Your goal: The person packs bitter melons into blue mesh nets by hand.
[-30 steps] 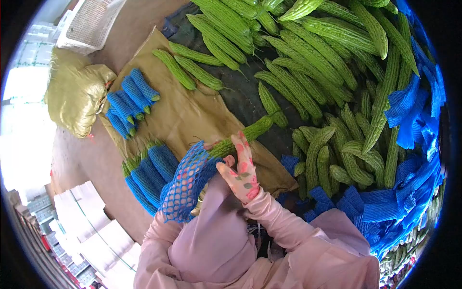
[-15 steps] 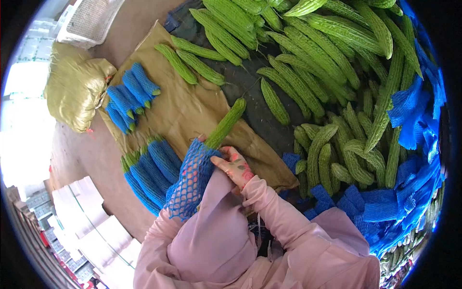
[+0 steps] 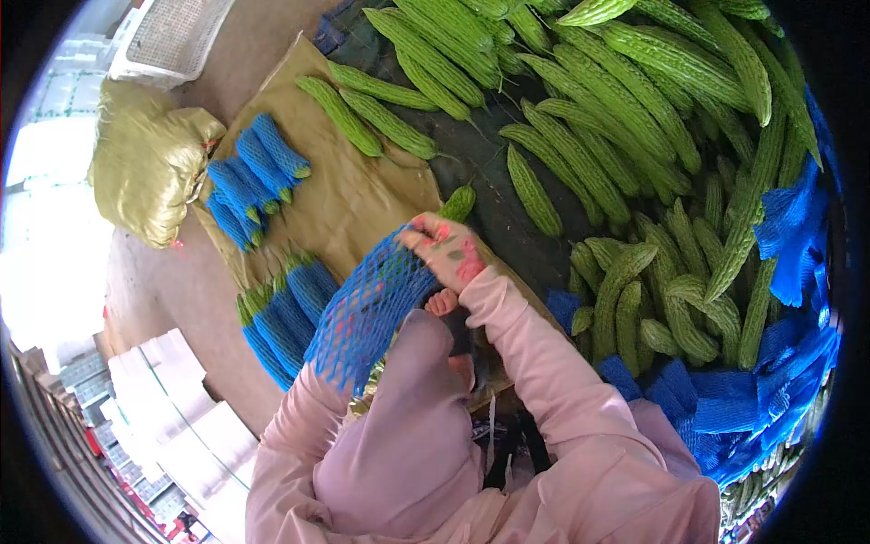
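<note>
A blue mesh sleeve (image 3: 376, 286) is stretched over my left hand (image 3: 362, 304) and its wrist. Through the netting, that hand appears closed on a green bitter melon (image 3: 459, 203), whose tip pokes out beyond my right hand. My right hand (image 3: 446, 252), in a floral-patterned glove, pinches the sleeve's upper edge around the melon. The mesh and the right hand hide most of the melon and the left fingers. Left of the sleeve, several netted bitter melons (image 3: 288, 308) lie side by side on a brown sheet (image 3: 362, 195).
More netted melons (image 3: 256, 163) lie farther up the sheet. Bare bitter melons (image 3: 616, 109) are heaped at upper right. Blue mesh sleeves (image 3: 725, 394) are piled at lower right. A tied yellowish sack (image 3: 149, 163), a white crate (image 3: 177, 36) and white boxes (image 3: 168, 390) stand at left.
My right hand has moved up along the melon with the sleeve's edge. The mesh now covers more of the melon, leaving only its tip showing. The view has shifted slightly.
</note>
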{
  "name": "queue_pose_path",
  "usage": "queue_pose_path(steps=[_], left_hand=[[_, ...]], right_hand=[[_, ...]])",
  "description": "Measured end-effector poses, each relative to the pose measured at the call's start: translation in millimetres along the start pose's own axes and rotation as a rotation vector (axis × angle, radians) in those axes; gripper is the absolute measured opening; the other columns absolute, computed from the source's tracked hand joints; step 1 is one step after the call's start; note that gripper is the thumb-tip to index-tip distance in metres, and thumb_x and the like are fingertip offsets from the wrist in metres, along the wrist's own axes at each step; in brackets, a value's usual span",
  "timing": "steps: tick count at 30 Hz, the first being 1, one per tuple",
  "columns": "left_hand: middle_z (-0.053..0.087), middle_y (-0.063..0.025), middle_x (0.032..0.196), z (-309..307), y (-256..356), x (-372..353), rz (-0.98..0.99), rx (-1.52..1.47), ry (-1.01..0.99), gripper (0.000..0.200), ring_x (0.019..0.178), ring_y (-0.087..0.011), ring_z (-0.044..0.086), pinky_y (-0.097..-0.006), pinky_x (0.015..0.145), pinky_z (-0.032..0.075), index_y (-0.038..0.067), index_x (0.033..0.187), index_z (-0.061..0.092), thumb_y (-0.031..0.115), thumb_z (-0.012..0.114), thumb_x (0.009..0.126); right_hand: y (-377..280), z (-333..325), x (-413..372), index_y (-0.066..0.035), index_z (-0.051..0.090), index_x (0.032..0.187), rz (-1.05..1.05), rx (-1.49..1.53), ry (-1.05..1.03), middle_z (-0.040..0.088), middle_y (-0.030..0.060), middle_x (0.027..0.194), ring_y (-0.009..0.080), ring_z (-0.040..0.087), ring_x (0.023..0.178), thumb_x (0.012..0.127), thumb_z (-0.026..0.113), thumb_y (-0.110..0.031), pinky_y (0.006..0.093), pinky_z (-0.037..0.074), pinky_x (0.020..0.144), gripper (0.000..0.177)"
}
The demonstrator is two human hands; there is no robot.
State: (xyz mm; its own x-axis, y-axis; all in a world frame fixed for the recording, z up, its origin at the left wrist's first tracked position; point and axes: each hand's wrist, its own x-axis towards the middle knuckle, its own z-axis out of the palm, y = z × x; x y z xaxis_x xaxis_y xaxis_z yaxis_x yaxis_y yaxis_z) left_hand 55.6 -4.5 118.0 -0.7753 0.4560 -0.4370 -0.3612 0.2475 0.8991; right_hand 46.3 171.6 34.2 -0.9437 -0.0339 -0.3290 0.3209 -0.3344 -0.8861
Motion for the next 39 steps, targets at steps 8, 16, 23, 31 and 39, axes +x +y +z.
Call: queue_pose_path(steps=[8,16,23,31,39], left_hand=[[0.054,-0.0135,0.125,-3,11,9,-0.268,-0.802,0.045,0.054,0.106,-0.0232,0.054,-0.0309,0.086,0.043,-0.003,0.134,0.04,0.008,0.057,0.085],[0.058,-0.0136,0.121,9,-6,-19,-0.161,-0.45,0.014,0.049,0.103,-0.0192,0.058,-0.0289,0.088,0.045,-0.004,0.128,0.048,0.013,0.063,0.084],[0.059,-0.0182,0.117,-40,-47,3,0.09,-0.379,0.399,0.044,0.106,-0.0281,0.06,-0.0361,0.089,0.049,-0.004,0.121,0.049,0.019,0.064,0.087],[0.048,-0.0115,0.131,-53,-52,35,0.013,-0.234,0.386,0.089,0.115,-0.022,0.048,-0.0336,0.1,0.038,-0.002,0.146,0.018,0.029,0.072,0.083],[0.043,-0.0167,0.139,-248,-74,122,-0.162,0.735,1.068,0.076,0.125,-0.0322,0.043,-0.039,0.101,0.038,0.015,0.146,0.025,0.034,0.065,0.084]], right_hand=[[66,-95,49,-0.002,0.06,0.109,0.149,-0.492,0.434,0.064,0.0189,0.101,0.0293,0.062,0.091,0.085,0.064,-0.033,0.0339,0.047,0.082,0.039],[30,-5,-36,-0.01,0.052,0.12,0.317,0.977,0.176,0.059,0.0106,0.108,0.02,0.059,0.1,0.085,0.064,-0.043,0.0341,0.05,0.079,0.049],[-35,27,-59,-0.01,0.051,0.118,0.13,0.35,0.254,0.061,0.0064,0.095,0.013,0.059,0.066,0.089,0.061,-0.039,0.0246,0.044,0.044,0.042],[-12,-3,-64,0.0,0.049,0.127,-0.332,-0.563,0.215,0.052,0.0191,0.117,0.0344,0.051,0.103,0.092,0.055,-0.029,0.0394,0.043,0.091,0.045],[22,-74,-130,0.0,0.052,0.123,0.002,-0.524,0.21,0.055,0.0188,0.115,0.0314,0.057,0.103,0.09,0.056,-0.018,0.0356,0.044,0.088,0.037]])
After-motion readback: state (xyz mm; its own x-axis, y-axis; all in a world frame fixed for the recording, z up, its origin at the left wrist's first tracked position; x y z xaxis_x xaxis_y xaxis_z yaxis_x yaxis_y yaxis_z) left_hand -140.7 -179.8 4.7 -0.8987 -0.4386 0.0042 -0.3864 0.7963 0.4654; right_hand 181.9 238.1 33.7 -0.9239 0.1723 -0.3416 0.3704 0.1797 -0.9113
